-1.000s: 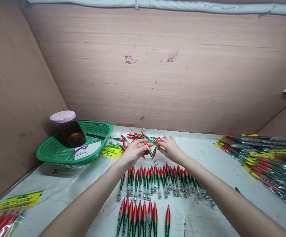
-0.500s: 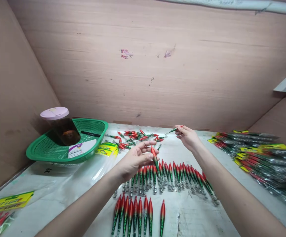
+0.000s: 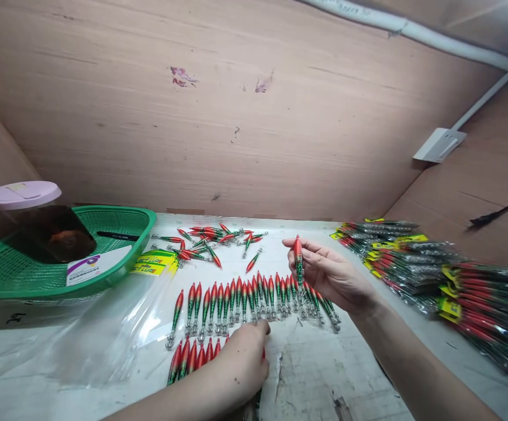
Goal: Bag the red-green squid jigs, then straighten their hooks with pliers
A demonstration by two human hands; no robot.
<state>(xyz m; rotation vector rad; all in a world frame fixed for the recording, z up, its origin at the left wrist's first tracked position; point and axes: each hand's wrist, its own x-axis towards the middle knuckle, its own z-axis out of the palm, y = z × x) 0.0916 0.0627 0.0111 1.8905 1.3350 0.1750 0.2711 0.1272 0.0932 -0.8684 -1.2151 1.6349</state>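
Observation:
My right hand [image 3: 328,272] pinches a red-and-green squid jig [image 3: 298,254] upright, tip up, above the right part of the back row. Low in front, my left hand [image 3: 247,356] is closed at the right end of the front row. A squid jig [image 3: 258,400] shows partly beneath its fingers, mostly hidden by the hand. Side by side in the back row stand out several squid jigs [image 3: 213,304], red ends away from me and hooks toward me. Left of my left hand lies the front row of squid jigs [image 3: 185,358], partly covered by my forearm.
A loose pile of squid jigs [image 3: 210,237] lies near the back wall. On the left, a green basket [image 3: 148,225] holds a lidded drink cup [image 3: 52,234], a pen and a card. Clear plastic bags [image 3: 100,333] lie before it. Packed jigs [image 3: 486,304] are stacked right.
My left hand has lowered with its squid jig from above the back row to the front row. My right hand has come nearer, its jig now upright. The view has swung right.

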